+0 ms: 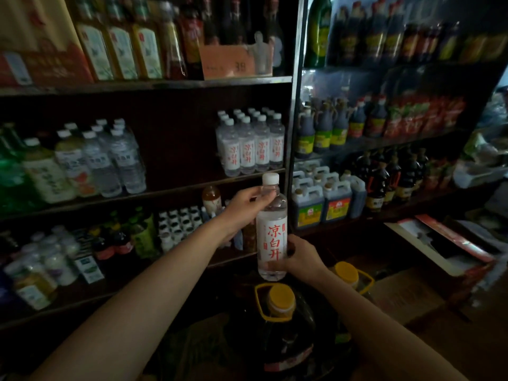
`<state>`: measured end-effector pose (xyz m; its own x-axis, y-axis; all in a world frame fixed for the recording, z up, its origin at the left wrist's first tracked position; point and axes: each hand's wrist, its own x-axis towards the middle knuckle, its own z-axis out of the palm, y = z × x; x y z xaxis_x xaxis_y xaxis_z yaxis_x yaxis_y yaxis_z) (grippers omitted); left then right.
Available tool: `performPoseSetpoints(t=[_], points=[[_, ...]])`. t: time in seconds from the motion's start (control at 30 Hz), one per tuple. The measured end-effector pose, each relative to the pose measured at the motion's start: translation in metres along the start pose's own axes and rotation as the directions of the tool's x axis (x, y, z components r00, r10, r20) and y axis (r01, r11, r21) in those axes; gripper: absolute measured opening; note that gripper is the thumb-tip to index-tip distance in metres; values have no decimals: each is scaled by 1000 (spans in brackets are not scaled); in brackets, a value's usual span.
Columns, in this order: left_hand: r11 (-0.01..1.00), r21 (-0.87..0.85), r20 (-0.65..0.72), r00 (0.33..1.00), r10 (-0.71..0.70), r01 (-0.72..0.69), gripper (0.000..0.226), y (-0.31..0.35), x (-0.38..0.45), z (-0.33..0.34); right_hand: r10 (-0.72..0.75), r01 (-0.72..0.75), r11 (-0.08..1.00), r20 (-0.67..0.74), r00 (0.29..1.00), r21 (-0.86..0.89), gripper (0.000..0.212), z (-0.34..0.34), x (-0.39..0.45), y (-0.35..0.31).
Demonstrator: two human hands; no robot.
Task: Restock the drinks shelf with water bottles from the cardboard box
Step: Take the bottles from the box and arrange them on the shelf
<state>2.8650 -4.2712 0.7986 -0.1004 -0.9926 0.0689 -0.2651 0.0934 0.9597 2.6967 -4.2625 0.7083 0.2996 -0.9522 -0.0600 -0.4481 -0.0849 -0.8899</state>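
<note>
1. Water bottle (272,229) stood upright in mid-air before the drinks shelf (176,188), below the stocked row (251,144).
2. Left hand (243,207) pinched its neck; right hand (301,257) gripped its base.
3. Carrying step, apparently; next likely calls for lifting it beside that row.

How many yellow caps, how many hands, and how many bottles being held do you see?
Yellow caps: 2, near and far
Hands: 2, left hand and right hand
Held bottle: 1
Total: 5
</note>
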Motion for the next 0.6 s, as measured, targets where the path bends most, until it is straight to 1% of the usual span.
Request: performPoseSetpoints(t=[0.07, 0.1, 0.17, 0.27, 0.3, 0.37, 0.43, 0.5, 0.6], points=[[1000, -16, -8, 1000, -2, 1, 14, -2, 15, -26, -12, 12, 1000, -24, 1000, -11, 61, 10, 25, -12], [1000, -11, 7, 1000, 7, -7, 18, -2, 22, -39, -19, 18, 1000, -35, 999, -16, 60, 15, 38, -17], [999, 32, 46, 999, 3, -5, 35, -2, 35, -65, -27, 26, 999, -59, 998, -21, 57, 26, 64, -28], [996, 91, 83, 997, 3, -11, 51, -8, 58, -99, -33, 31, 999, -66, 997, -36, 54, 45, 99, -45], [994, 107, 79, 997, 6, -14, 55, -10, 66, -108, -31, 28, 999, -72, 997, -43, 57, 50, 110, -50], [992, 125, 66, 998, 1, -9, 60, -13, 80, -126, -24, 21, 999, -102, 994, -32, 71, 61, 132, -57], [994, 108, 54, 999, -1, -5, 61, -15, 94, -141, -19, 15, 999, -136, 991, -29, 74, 69, 154, -63], [994, 104, 37, 999, 20, -24, 57, -17, 109, -154, -15, 11, 1000, -143, 990, -29, 69, 75, 174, -72], [989, 144, -15, 999, 40, -37, 55, -25, 138, -172, -49, 47, 999, -146, 988, -15, 62, 81, 208, -81]])
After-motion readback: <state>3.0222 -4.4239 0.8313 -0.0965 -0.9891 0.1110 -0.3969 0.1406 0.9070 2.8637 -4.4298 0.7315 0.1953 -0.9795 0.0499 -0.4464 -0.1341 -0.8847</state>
